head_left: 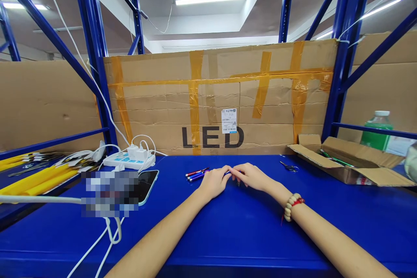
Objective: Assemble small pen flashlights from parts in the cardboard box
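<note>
My left hand (215, 181) lies low over the blue shelf top, its fingers bent and closed together. Against its fingertips come those of my right hand (250, 176), also curled in a pinch. Whatever lies between the fingers is mostly hidden; a small dark bit shows under the right fingertips. Just left of my left hand lie several pens (196, 174), red and blue with shiny metal ends, partly covered by that hand. A beaded bracelet (292, 206) with red cord circles my right wrist.
A white power strip (128, 160) with chargers and cables and a phone (148, 186) are at left. Yellow packs (48, 180) lie farther left. Small scissors (288, 166) and an open cardboard box (345, 173) with pens are at right. A cardboard wall (163, 113) stands behind.
</note>
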### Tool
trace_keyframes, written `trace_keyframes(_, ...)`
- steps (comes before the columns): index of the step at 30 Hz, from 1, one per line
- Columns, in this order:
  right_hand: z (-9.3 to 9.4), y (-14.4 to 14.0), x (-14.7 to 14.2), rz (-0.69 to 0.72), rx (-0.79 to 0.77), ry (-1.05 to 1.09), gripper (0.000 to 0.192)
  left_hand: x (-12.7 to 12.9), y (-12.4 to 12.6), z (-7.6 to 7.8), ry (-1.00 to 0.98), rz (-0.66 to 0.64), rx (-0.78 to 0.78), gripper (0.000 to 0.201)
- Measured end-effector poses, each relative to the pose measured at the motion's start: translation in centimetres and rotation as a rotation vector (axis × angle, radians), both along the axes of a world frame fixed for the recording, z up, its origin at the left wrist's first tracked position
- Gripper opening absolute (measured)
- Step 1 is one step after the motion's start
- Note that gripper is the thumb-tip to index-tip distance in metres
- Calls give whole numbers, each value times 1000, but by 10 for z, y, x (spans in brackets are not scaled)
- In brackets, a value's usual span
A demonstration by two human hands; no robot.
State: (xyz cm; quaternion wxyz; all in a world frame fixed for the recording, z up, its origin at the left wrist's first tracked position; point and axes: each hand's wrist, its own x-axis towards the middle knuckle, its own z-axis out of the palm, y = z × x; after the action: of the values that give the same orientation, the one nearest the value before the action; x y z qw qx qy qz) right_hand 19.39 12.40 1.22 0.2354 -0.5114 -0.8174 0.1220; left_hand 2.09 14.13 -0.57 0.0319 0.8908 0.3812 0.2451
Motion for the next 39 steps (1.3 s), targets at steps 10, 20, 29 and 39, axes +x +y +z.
trace_keyframes(10, 3, -3, 0, -9, 19, -23, 55, 1, 0, 0, 7, -4, 1, 25)
trace_keyframes(20, 1, 0, 1, 0, 29, -11, 55, 0, 1, 0, 23, 13, -15, 26)
trace_keyframes(29, 0, 0, 2, 4, 28, -10, 53, 1, 2, -2, 17, 11, 5, 23)
trace_keyframes(39, 0, 1, 2, 4, 19, -9, 55, 1, 3, -3, 14, 3, 7, 22)
